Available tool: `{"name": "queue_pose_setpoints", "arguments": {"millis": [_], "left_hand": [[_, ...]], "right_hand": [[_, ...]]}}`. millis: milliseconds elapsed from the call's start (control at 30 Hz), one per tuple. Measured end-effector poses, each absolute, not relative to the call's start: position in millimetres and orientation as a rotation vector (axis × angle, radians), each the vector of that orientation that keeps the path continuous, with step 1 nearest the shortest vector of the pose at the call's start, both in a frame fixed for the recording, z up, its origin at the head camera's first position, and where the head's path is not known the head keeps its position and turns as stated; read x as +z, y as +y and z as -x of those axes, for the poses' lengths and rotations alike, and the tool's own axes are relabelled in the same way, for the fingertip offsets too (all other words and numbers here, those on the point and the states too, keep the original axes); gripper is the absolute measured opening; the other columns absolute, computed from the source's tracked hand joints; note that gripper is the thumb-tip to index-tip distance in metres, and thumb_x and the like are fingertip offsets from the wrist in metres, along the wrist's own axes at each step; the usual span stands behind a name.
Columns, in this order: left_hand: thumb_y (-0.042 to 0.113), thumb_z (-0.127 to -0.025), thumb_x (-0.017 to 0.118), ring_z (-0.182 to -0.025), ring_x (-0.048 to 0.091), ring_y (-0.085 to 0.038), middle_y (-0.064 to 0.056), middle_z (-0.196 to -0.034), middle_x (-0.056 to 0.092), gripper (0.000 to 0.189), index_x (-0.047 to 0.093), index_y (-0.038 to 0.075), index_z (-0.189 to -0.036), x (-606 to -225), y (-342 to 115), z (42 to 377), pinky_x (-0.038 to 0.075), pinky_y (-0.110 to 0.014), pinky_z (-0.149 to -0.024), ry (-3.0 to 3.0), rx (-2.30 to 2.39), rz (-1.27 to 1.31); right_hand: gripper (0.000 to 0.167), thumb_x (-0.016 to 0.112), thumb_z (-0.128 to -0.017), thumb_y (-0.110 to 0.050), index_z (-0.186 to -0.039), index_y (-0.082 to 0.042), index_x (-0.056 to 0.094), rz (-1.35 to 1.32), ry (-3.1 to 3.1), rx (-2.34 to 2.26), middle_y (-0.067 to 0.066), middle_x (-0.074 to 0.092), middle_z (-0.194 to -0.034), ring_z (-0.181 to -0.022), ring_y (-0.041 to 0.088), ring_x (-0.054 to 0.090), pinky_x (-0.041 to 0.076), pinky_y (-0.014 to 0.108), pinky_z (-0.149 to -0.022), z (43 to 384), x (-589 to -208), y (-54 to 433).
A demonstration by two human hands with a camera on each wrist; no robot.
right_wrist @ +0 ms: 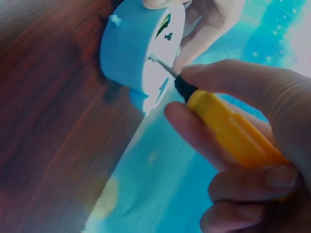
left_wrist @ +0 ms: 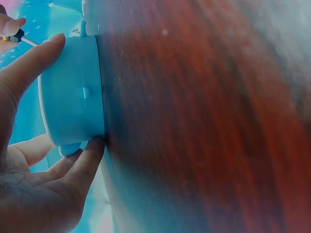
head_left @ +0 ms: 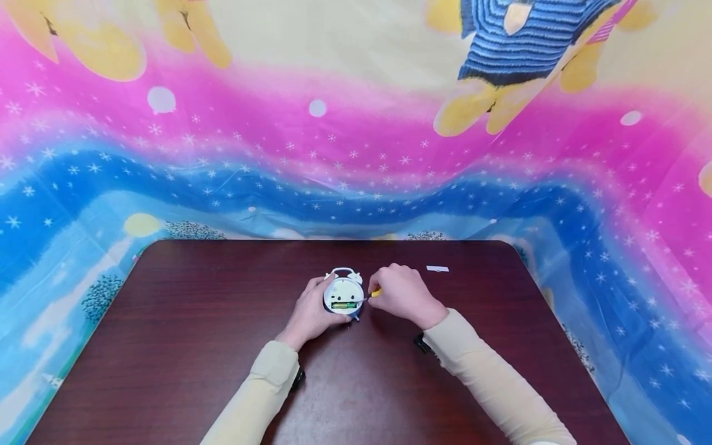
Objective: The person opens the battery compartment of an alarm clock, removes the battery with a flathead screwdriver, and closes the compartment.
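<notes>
An alarm clock (head_left: 345,290) with a top handle and bells lies face down on the table, its white back upward. In its back an uncovered slot shows a green battery (head_left: 343,305). My left hand (head_left: 313,312) grips the clock's round side, thumb on the near edge and fingers around the far side, as the left wrist view shows. My right hand (head_left: 405,295) holds a yellow-handled screwdriver (right_wrist: 228,126) with a black collar. The screwdriver's metal tip meets the clock's back near its rim, beside the slot.
A small white strip (head_left: 437,269), like a cover piece, lies on the dark brown table (head_left: 222,296) beyond the right hand. Behind the table's far edge hangs a colourful printed cloth (head_left: 356,154), which also runs along both sides.
</notes>
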State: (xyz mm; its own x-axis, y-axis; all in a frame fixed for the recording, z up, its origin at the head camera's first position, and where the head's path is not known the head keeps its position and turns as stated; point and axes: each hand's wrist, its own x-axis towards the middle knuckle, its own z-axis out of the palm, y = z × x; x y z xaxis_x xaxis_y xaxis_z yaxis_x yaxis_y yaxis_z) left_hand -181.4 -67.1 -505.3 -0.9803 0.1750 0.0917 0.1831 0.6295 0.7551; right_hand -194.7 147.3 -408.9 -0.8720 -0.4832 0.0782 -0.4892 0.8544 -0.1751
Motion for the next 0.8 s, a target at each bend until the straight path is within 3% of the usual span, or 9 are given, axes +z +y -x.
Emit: {"name": "queue_pose_setpoints", "arguments": {"millis": [167,500,800], "left_hand": [[0.031,-0.066,0.098,-0.125,0.052,-0.036,-0.019,-0.145,0.047,0.104,0.046,0.006,-0.153,-505.5,-67.7,181.5,0.044,-0.048,-0.101,-2.824,-1.312,0.311],[0.029,-0.065,0.098,-0.125,0.053,-0.038,-0.020,-0.143,0.049,0.103,0.048,0.004,-0.152,-505.9,-67.4,181.7,0.044,-0.050,-0.101,-2.813,-1.307,0.316],[0.028,-0.065,0.098,-0.125,0.052,-0.038,-0.021,-0.145,0.048,0.104,0.046,0.005,-0.153,-504.6,-67.2,181.9,0.044,-0.050,-0.101,-2.823,-1.326,0.311]], "right_hand": [[0.006,0.081,-0.075,-0.019,-0.073,-0.023,0.077,-0.757,-2.993,0.228,-0.013,0.059,-0.064,-0.058,0.013,0.054,0.047,0.039,-0.050,192.3,-405.4,138.1],[0.024,0.079,-0.075,-0.015,-0.058,-0.023,0.065,-0.694,-2.974,0.112,-0.012,0.048,-0.051,-0.051,0.015,0.050,0.043,0.039,-0.044,186.1,-403.0,124.1],[0.025,0.079,-0.076,-0.014,-0.060,-0.017,0.061,-0.737,-2.937,0.016,-0.006,0.048,-0.052,-0.051,0.020,0.051,0.045,0.041,-0.043,186.4,-400.8,115.5]]}}
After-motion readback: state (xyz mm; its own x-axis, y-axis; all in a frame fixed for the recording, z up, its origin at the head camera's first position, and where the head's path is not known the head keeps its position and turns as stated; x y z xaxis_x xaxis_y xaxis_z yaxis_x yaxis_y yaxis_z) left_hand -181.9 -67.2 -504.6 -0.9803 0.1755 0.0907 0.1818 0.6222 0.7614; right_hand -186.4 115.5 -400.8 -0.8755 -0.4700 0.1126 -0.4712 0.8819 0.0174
